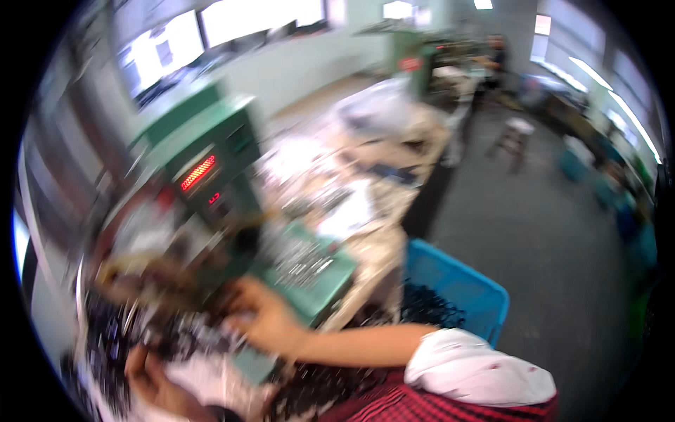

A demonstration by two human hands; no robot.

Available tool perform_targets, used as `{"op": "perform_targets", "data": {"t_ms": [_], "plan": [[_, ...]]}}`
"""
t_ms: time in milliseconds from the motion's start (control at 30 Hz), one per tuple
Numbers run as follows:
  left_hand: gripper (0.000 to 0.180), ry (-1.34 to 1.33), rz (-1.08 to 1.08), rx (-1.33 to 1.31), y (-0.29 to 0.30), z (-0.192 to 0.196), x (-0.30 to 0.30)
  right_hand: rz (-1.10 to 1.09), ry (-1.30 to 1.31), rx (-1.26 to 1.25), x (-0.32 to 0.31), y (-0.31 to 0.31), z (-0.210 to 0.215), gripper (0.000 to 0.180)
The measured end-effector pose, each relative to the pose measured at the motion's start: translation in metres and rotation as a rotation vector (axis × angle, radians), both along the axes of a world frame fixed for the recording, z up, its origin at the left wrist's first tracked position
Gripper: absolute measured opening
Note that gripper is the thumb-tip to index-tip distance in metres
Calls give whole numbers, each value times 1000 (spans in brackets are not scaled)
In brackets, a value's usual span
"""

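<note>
Scene: a blurred view down onto a cluttered desk (383, 246) with a green machine (211, 162) at its left side, a red display lit on its front.
Right hand: the right hand (264, 316) reaches across from the lower right onto a heap of small dark and pale parts (169, 337) at the near left corner of the desk; its fingers (242, 295) are bent and spread over the heap, and blur hides whether they pinch anything.
Left hand: the left hand (151, 376) lies at the near edge, partly under the parts, curled; what it holds, if anything, cannot be told.
Parts: they lie in a loose pile just in front of the machine, touching both hands.
Tray: a green tray (309, 271) with shiny metal bits sits just beyond the right hand.
Bin: a blue bin (457, 285) of dark pieces stands beside the desk's near right edge.
Handling: the parts look small, light and stiff, likely to scatter; a fingertip pinch on one piece, or a scoop under several, seems the best hold.
</note>
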State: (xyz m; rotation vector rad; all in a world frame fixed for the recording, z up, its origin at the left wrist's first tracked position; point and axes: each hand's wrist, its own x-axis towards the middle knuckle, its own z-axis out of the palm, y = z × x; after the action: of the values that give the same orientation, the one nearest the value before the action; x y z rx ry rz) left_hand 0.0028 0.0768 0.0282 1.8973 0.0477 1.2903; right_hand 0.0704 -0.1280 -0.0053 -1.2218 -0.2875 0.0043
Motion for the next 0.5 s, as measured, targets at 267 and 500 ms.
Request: {"op": "perform_targets", "data": {"t_ms": [267, 500], "plan": [[12, -241, -476, -97, -62, 20, -38, -24, 5, 90, -21, -27, 3, 56], [19, -184, -520, -228, -53, 11, -31, 2, -20, -21, -3, -25, 4, 58]]}}
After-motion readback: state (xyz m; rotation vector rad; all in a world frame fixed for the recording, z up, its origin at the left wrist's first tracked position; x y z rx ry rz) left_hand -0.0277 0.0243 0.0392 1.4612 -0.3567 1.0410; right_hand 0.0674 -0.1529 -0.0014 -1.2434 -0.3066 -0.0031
